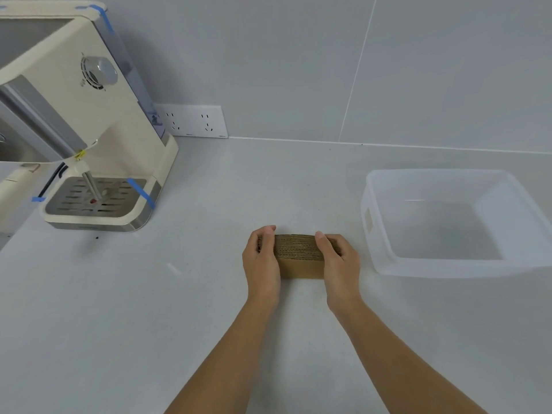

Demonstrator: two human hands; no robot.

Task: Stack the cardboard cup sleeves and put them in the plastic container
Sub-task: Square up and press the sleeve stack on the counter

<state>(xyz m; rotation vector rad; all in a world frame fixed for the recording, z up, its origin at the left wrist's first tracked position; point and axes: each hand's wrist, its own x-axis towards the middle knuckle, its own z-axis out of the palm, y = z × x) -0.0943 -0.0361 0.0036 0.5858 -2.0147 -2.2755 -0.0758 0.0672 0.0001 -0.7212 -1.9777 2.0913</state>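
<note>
A stack of brown cardboard cup sleeves [298,253] stands on edge on the grey counter, its corrugated edges facing up. My left hand [262,262] grips the stack's left end and my right hand [339,261] grips its right end, with thumbs on the near side and fingers curled over the far side. The translucent plastic container [385,249] sits to the right of the stack, a short gap away, with nothing visible inside it.
A cream coffee machine [89,121] with blue tape strips and a metal drip tray stands at the back left. A white wall socket panel [194,121] is behind it. The tiled wall runs along the counter's far edge.
</note>
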